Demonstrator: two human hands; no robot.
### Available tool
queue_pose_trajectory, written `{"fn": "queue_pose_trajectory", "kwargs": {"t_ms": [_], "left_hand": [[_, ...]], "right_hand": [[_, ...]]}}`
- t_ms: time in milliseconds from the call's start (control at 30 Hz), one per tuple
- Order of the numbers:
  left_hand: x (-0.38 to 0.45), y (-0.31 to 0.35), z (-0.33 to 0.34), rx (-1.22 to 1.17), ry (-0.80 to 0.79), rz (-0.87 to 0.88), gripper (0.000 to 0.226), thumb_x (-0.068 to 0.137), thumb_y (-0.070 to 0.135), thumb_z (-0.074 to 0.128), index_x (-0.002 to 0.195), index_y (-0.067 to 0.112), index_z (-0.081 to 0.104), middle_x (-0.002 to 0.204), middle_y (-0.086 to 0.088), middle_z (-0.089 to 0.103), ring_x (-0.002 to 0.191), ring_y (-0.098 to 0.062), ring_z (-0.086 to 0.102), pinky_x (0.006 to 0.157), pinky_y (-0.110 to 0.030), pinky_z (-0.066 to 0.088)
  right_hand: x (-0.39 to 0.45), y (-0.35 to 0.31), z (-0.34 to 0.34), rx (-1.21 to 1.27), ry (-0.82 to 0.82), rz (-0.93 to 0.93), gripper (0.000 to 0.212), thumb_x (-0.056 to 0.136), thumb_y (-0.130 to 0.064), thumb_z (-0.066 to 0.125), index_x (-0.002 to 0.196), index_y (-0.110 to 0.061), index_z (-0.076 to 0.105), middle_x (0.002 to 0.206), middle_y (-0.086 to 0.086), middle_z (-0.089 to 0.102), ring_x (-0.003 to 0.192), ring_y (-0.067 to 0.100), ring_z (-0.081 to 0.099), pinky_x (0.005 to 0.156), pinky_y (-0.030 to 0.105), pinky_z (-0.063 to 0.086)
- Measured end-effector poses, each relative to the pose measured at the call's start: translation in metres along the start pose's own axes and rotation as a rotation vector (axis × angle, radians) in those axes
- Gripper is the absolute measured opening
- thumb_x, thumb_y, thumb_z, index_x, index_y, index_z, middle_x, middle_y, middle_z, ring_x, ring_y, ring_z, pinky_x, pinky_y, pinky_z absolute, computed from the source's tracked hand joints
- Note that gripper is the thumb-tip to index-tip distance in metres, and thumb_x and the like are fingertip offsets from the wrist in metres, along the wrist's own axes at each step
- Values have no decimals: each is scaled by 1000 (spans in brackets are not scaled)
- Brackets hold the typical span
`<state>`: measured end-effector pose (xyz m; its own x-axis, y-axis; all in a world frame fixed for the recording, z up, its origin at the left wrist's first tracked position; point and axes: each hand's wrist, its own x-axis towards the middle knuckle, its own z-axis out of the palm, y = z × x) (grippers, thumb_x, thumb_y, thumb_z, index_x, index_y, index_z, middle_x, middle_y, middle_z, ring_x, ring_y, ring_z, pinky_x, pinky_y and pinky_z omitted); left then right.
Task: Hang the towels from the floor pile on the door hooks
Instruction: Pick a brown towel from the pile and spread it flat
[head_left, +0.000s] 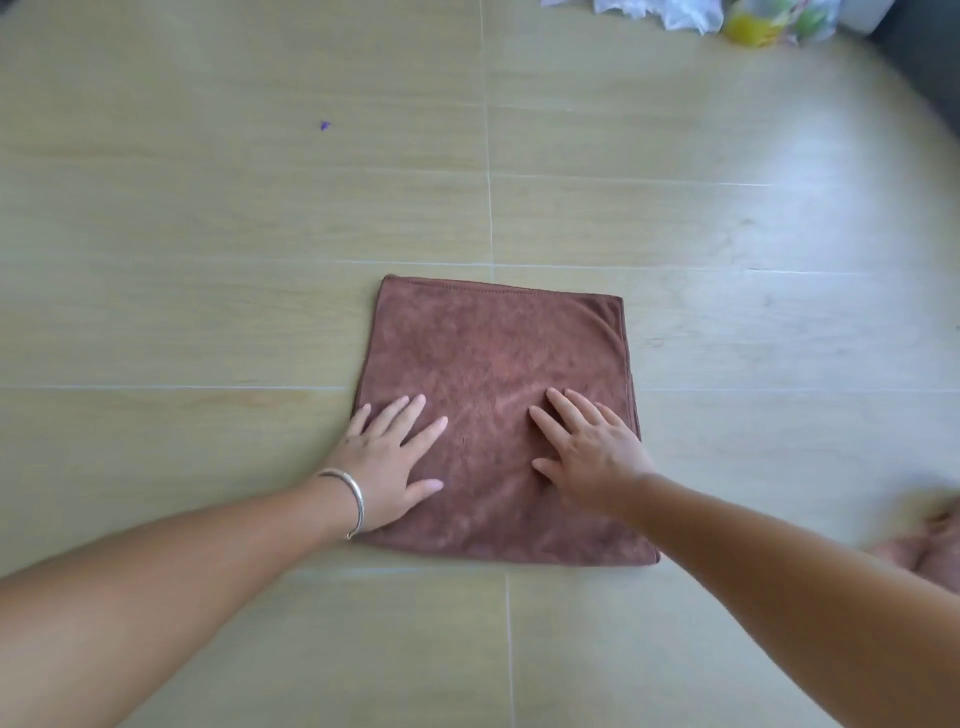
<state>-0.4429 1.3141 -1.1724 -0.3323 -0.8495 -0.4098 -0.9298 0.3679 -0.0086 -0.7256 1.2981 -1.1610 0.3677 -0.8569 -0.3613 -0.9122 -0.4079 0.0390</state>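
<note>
Pale wood-grain floor (208, 218) tiles fill the view, with crumpled plastic bags (691, 13) at the far edge and a blurred brownish shape at the right margin that cannot be identified. Brown towel (493, 343), folded to a near square, lies flat on the floor directly ahead of the person, with its stitched hem on the far side and a folded edge nearest the body. Left hand (387, 460), silver bangle (348, 499) at the wrist, rests palm-down on the near-left part of the towel, fingers straight and spread, gripping nothing. Right hand (587, 447) lies likewise flat on the near-right part, fingers extended, holding nothing. Both hands sit on the near half, about equally close; the far hem is beyond the fingertips. Judgement: no door hooks in view; lifting calls for pinching the near edge or corners, either hand suited.
</note>
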Motion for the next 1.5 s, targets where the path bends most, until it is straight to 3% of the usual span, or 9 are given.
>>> {"fn": "queue_pose_trajectory", "kwargs": {"t_ms": [233,333,433,767,833,900,1000,1300,1500], "left_hand": [[-26,4,8,15,87,102,67,95,58,27,154,29,13,163,-1,2,149,-17,2,120,-41,8],[-53,-1,18,87,166,285,77,87,65,31,145,17,44,153,-9,36,140,-25,36,110,-49,35],[-62,-12,22,144,189,370,79,86,65,33,140,11,49,147,-11,44,134,-27,44,104,-51,43],[-42,-22,1,166,339,423,56,75,-1,28,115,-5,67,123,-20,64,107,-32,66,76,-40,59],[-41,-14,-1,171,301,344,53,79,-5,28,120,-11,61,127,-28,58,112,-37,62,80,-42,58],[-44,-6,-4,190,162,214,53,91,-3,27,144,-8,31,152,-27,28,138,-33,37,104,-41,43],[-62,4,-26,114,-133,64,62,95,0,26,153,5,3,161,-12,9,147,-22,16,116,-34,24],[-162,1,-179,8,-190,-121,77,85,5,38,153,19,7,134,-3,53,113,-27,57,82,-35,46],[-225,-13,-312,-34,-191,-189,81,81,2,36,151,29,5,100,-2,62,75,-28,54,62,-33,39]], "right_hand": [[-27,-25,10,34,27,-26,69,95,-56,29,153,-22,15,162,3,6,148,20,5,119,41,11],[-55,-25,26,-2,78,-193,76,91,-64,30,150,-17,31,159,7,21,146,24,20,118,47,18],[-75,-15,43,-46,66,-302,85,88,-72,34,149,-13,33,158,9,23,145,25,22,116,51,20],[-63,14,33,-122,140,-351,56,96,-45,37,140,-13,49,148,8,43,132,25,47,105,43,42],[-64,13,27,-122,134,-310,50,96,-38,45,137,-12,52,145,9,47,130,26,49,104,42,43],[-71,8,15,-90,56,-213,51,95,-37,50,139,-12,49,147,8,44,135,26,43,109,41,37],[-88,3,-13,-33,-29,-64,53,99,-43,35,146,-18,37,154,3,33,144,22,24,117,40,18],[-164,-8,-174,50,-40,79,44,99,-46,22,131,-25,44,143,-1,42,140,22,25,117,46,11],[-213,-11,-306,39,-85,83,45,100,-47,21,138,-31,39,152,-3,31,146,18,11,118,44,4]]}}
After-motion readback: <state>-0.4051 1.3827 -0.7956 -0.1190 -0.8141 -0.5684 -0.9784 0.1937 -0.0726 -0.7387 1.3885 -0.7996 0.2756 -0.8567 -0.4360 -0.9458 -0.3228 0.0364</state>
